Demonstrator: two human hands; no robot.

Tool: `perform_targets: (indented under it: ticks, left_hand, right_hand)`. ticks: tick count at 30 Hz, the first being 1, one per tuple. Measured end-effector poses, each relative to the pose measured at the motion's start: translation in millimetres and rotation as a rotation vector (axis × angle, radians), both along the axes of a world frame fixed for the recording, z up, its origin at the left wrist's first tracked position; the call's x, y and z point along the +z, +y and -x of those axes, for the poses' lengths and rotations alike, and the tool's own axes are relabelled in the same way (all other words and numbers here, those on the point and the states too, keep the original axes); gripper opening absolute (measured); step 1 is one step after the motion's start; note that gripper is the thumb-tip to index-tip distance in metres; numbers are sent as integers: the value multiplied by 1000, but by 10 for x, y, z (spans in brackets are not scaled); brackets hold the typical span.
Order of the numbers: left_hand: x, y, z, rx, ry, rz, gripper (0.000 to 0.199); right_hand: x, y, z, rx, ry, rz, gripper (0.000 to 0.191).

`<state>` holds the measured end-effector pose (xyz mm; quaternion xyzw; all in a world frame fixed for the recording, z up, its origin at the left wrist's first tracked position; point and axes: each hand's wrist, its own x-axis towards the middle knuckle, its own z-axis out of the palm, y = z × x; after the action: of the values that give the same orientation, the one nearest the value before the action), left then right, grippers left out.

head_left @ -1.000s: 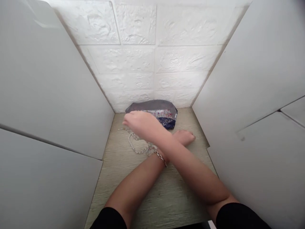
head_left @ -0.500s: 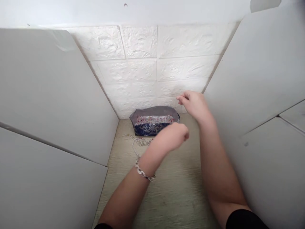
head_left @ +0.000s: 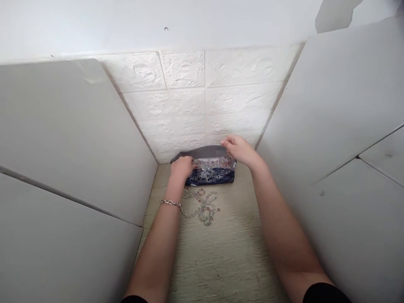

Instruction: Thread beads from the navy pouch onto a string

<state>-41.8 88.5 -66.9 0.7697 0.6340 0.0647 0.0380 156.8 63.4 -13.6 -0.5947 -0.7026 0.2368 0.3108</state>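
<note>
A dark blue patterned pouch with a grey lining (head_left: 211, 176) stands open against the wall, with many small clear, pink and red beads (head_left: 214, 162) inside. My left hand (head_left: 182, 167) is at the pouch's left end, its curled fingers over the opening and touching the beads. What those fingers hold is hidden. My right hand (head_left: 239, 150) is in a pinch by the pouch's upper right rim; anything between thumb and finger is too small to make out. In front of the pouch lies a long bead string (head_left: 206, 212) in loose loops. A silver chain bracelet (head_left: 171, 203) circles my left wrist.
White panels close in on the left (head_left: 72, 134) and on the right (head_left: 334, 101). Behind the pouch rises a white brick-patterned wall (head_left: 183, 101). Everything rests on a pale wood-grained surface (head_left: 221, 261).
My left hand has swung from the pouch's right front to its left end, uncovering the bead string. My right hand has come down and left, closer to the pouch's rim.
</note>
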Motion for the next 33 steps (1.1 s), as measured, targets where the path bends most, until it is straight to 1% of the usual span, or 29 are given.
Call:
perform_targets:
  ticks: [2, 3, 7, 9, 13, 17, 20, 24, 28, 33]
  left_hand:
    - [1, -23, -78, -8, 120, 15, 29]
    - [-12, -26, -109, -16, 160, 5, 29]
    - [-92, -3, -163, -63, 216, -75, 28]
    - [-118, 10, -164, -84, 220, -98, 26]
    - [-135, 34, -149, -124, 223, -125, 24]
    - [-150, 68, -115, -129, 223, -95, 25]
    - [-161, 73, -94, -137, 203, -103, 26]
    - [-171, 44, -110, -171, 163, -166, 29]
    - [-208, 29, -153, -202, 170, -191, 30]
    - [-261, 41, -172, -277, 174, -237, 27]
  right_hand:
    - [-19, 2, 18, -11, -92, 34, 21]
    - [-26, -3, 28, -2, -142, 77, 21]
    - [-47, -41, 85, 57, -281, 296, 22]
    - [-62, -50, 121, 89, -306, 358, 23]
    - [-104, -38, 185, 103, -300, 386, 24]
    - [-177, 5, 225, 116, -254, 454, 26]
    - [-254, 47, 250, 128, -249, 451, 25]
    - [-328, 78, 281, 102, -253, 368, 23]
    - [-352, 83, 299, 131, -300, 321, 24]
    - [-357, 86, 313, 163, -327, 312, 23]
